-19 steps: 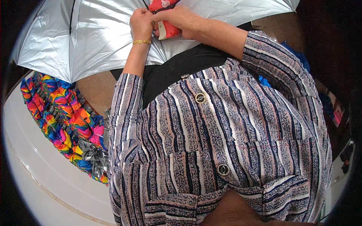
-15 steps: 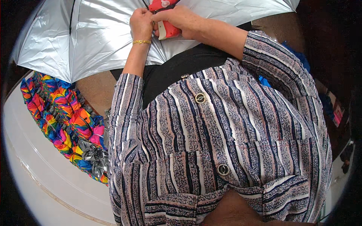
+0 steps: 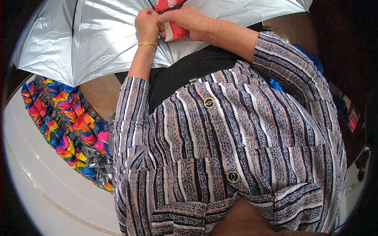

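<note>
A silver-lined umbrella canopy [image 3: 104,43] lies spread open across the top of the view, its dark ribs showing. Over it, my right hand [image 3: 189,20] is closed around a red handheld tool [image 3: 177,31] with a cream-coloured edge and a clear round knob near its top. What kind of tool it is I cannot tell. Just left of it, my left hand [image 3: 147,24], with a gold bracelet at the wrist, has its fingers pinched together close to my right thumb. Whatever is between those fingertips is too small or hidden to name.
Bundles of rainbow-coloured folded fabric [image 3: 65,118] are piled at the left, with a crumpled silver bundle [image 3: 100,163] among them. They rest beside a curved white surface [image 3: 35,157]. Blue material [image 3: 309,59] lies at the right, past my sleeve, and a pink item [image 3: 353,120] sits farther out.
Both hands and the red tool stay nearly in place, with only a very slight shift. The grips look the same.
</note>
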